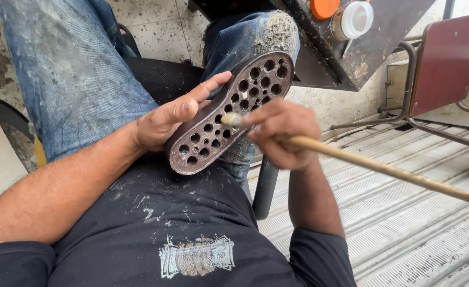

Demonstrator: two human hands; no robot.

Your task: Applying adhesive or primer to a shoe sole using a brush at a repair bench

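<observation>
Head view, left hand: I see my left hand (165, 119) cupped along the edge of a brown shoe sole (229, 111), thumb and fingers spread against its side, propping it on my right knee.
Head view, right hand: my right hand (282, 133) is closed around a long wooden-handled brush (383, 169); its pale tip (232, 119) touches the holed face of the sole, just beside my left thumb.
Step in hand: I judge this to be coating the sole's inner face with the brush.
Next move: it calls for steady strokes across the holes while the left hand keeps the sole from tipping.
Surface: beyond the right hand, a stained dark bench (351, 48) carries a clear jar (351, 21) and an orange lid (323, 7).
Room: a speckled floor lies beyond the left hand; a ribbed metal sheet (404, 223) lies below the right; a maroon chair (444, 64) stands well apart.
</observation>
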